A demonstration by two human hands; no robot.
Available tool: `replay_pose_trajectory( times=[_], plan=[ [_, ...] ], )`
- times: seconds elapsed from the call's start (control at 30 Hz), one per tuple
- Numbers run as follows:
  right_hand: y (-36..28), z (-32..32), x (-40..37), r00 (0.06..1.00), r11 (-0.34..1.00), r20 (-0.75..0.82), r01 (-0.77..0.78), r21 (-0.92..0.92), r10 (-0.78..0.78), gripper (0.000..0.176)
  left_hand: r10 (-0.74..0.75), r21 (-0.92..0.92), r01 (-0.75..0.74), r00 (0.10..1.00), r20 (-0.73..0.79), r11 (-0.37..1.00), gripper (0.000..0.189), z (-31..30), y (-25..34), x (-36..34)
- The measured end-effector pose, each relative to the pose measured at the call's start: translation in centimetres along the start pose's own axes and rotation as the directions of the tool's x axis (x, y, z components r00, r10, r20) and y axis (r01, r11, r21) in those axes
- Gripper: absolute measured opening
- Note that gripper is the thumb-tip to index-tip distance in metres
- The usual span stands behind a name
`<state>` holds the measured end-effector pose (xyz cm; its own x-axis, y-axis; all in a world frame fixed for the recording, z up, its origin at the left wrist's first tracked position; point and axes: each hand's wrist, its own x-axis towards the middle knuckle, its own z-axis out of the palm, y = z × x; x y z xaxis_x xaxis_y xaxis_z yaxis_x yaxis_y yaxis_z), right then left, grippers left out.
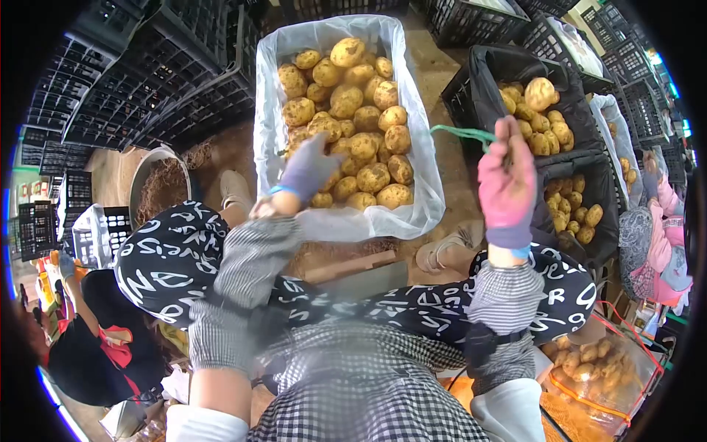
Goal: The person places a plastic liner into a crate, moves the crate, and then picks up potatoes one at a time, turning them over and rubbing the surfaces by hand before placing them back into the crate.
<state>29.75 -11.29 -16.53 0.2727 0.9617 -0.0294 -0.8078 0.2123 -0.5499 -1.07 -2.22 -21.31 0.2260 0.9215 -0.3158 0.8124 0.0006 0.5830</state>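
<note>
The left hand (309, 169), in a grey-purple glove, reaches forward over the yellow-brown potatoes (353, 110) that fill the crate lined with clear plastic sheet (269, 118). Its fingers are stretched out and loosely spread, just above or touching the nearest potatoes. The hand is blurred and nothing shows in its grasp.

The right hand (507, 184), in a pink glove, is raised beside the crate's right edge with its fingers closed around one end of a thin green cord (460, 133). The cord runs left from the fist and hangs over the plastic rim.

The potato crate stands on the ground straight ahead, between the person's 2 patterned knees and past them. To the right of the pink glove stand 2 black-lined crates (479, 81), each holding more potatoes. At lower right lies an orange mesh bag of potatoes (596, 361). To the left of the crate sits a round metal basin of brown fibre (158, 184), and behind it rise stacks of empty black plastic crates (147, 74). At the far right edge another person's pink-gloved hand (665, 199) shows.
</note>
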Motion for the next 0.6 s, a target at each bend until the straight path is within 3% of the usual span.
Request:
replay_pose_trajectory(
  times=[0.03,0.07,0.13,0.2,0.23,0.3,0.33,0.37,0.47,0.53,0.57,0.6],
  plan=[
    [0.2,-0.1,-0.3,0.996,1.0,0.092,-0.017,-0.022,0.019,0.055,0.013,0.108,-0.015,1.0,0.015,0.994,0.064,1.7,0.3,1.4],
    [0.4,-0.2,-0.9,0.978,0.994,0.18,-0.11,0.017,0.105,0.047,0.057,0.111,-0.058,0.998,0.018,0.992,0.068,3.4,0.4,2.4],
    [0.7,-0.7,-1.4,0.977,0.97,-0.041,-0.213,-0.117,0.21,0.041,-0.002,0.147,-0.013,0.995,0.099,0.989,0.071,6.3,1.2,5.1],
    [0.9,1.1,-2.2,0.982,0.953,-0.019,-0.188,-0.237,0.189,0.047,0.027,0.148,-0.02,0.999,-0.045,0.989,0.074,10.1,0.1,6.7],
    [0.9,1.5,-2.3,0.977,0.916,-0.092,-0.212,-0.34,0.192,0.054,0.04,0.148,-0.022,0.992,-0.119,0.989,0.075,10.7,0.6,7.0],
    [1.4,2.2,-2.5,0.995,0.857,-0.053,-0.101,-0.505,0.086,0.046,0.056,0.016,-0.055,0.995,-0.083,0.998,0.073,10.6,0.6,7.5],
    [1.1,2.6,-2.5,0.967,0.855,-0.164,-0.251,-0.455,0.196,0.042,0.06,-0.045,-0.062,0.997,-0.058,0.997,0.071,10.2,0.3,7.2],
    [1.4,2.4,-2.5,0.957,0.835,-0.194,-0.284,-0.471,0.216,0.042,-0.031,-0.631,0.191,0.966,0.256,0.752,0.063,9.7,-0.3,7.5],
    [3.5,1.6,-2.8,0.932,0.732,-0.222,-0.363,-0.577,0.287,0.047,0.058,-0.848,0.184,0.968,0.244,0.496,0.052,4.8,3.7,1.1],
    [5.9,1.0,-3.4,0.918,0.584,-0.161,-0.358,-0.729,0.361,0.054,0.179,-0.841,0.111,0.955,0.238,0.53,0.05,1.3,5.3,-3.3],
    [6.3,2.0,-3.6,0.886,0.55,-0.055,-0.333,-0.765,0.46,0.068,0.238,-0.838,0.073,0.942,0.236,0.541,0.049,0.5,5.2,-4.9],
    [6.7,3.4,-4.1,0.909,0.572,0.093,-0.174,-0.802,0.406,0.068,0.319,-0.807,-0.146,0.946,0.056,0.573,0.049,0.9,4.5,-5.9]
  ],
)
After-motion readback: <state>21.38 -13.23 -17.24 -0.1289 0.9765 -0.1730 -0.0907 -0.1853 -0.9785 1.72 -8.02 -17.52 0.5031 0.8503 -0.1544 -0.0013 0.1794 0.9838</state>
